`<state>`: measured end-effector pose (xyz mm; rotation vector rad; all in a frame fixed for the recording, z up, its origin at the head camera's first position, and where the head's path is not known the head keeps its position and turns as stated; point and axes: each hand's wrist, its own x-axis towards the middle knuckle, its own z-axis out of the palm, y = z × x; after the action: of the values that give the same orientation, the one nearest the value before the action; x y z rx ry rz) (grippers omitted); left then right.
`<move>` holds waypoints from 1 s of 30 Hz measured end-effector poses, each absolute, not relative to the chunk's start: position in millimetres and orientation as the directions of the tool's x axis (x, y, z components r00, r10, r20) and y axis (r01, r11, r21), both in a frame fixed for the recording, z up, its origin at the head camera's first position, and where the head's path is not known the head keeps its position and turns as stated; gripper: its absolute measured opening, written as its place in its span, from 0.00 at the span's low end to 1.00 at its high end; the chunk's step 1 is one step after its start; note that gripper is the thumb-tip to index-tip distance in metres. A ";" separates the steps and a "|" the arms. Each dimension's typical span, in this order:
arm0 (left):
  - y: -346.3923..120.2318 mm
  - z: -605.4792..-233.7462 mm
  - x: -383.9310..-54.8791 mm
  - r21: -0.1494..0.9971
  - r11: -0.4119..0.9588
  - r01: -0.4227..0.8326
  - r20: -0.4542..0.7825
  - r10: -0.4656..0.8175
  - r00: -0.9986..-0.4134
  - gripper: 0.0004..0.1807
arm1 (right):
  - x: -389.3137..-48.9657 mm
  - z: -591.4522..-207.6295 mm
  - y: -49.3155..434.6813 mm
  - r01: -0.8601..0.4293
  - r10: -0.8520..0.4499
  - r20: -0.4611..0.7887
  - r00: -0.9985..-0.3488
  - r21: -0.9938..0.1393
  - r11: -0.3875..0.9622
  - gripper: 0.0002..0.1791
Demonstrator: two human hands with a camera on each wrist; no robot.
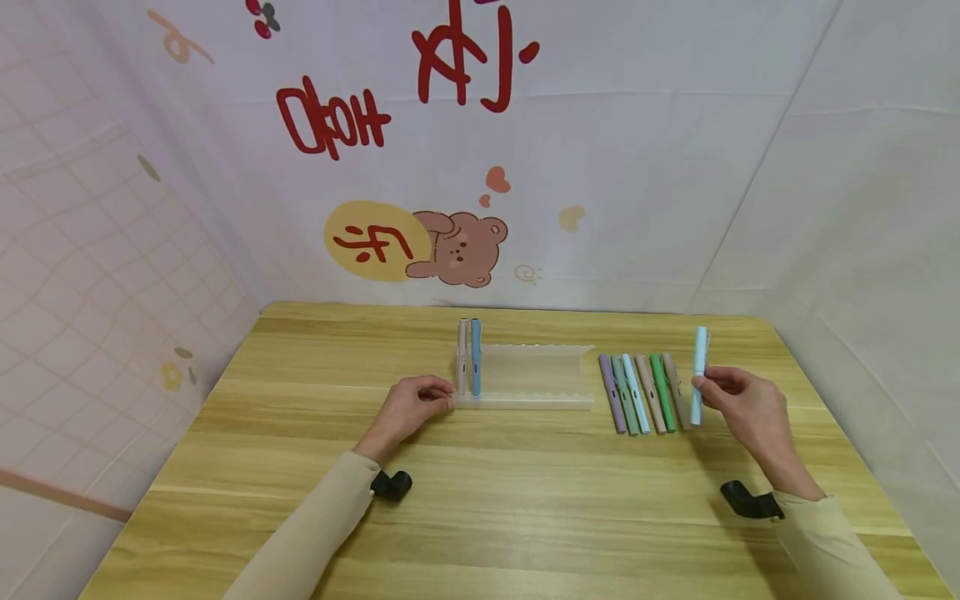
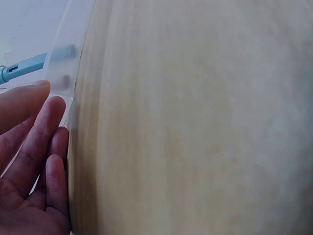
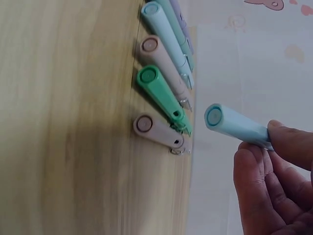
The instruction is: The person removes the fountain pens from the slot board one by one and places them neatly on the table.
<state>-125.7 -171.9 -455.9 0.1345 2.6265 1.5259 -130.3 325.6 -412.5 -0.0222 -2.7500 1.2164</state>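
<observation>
Pale-blue pen (image 1: 701, 346) nearly upright, clip (image 1: 708, 340) near top, right of pen row (image 1: 652, 396); right hand (image 1: 752, 411) pinches it. Left hand (image 1: 408, 412), fingers loosely extended, at rack's (image 1: 525, 402) left end. Right-wrist view shows pen's round, ringed butt (image 3: 213, 116), hidden from head view.

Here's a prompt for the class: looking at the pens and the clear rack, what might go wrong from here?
1. The right hand pinches the light blue pen in the air; it might slip or twist.
2. The loose pens lie close together, so a dropped one could scatter them.
3. The left hand is at the rack's left end; a nudge might unsettle the two pens there.
</observation>
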 end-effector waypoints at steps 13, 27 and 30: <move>-171.1 -456.0 -126.2 0.871 0.491 0.024 -0.043 0.124 -0.991 0.07 | -136.9 -417.1 336.0 -0.005 0.053 0.053 -0.997 -0.753 0.658 0.27; -172.0 -456.1 -126.5 0.871 0.491 0.016 -0.048 0.117 -0.992 0.07 | -152.2 -426.2 350.7 0.070 -0.020 -0.109 -0.994 -0.756 0.651 0.28; -171.9 -455.7 -125.7 0.872 0.489 0.009 -0.056 0.118 -0.991 0.08 | -154.3 -428.5 352.4 0.096 -0.024 -0.149 -0.989 -0.746 0.659 0.29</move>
<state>-125.7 -171.9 -455.7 0.1121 2.6155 1.5314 -154.3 352.4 -428.5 -0.0661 -2.9918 1.3603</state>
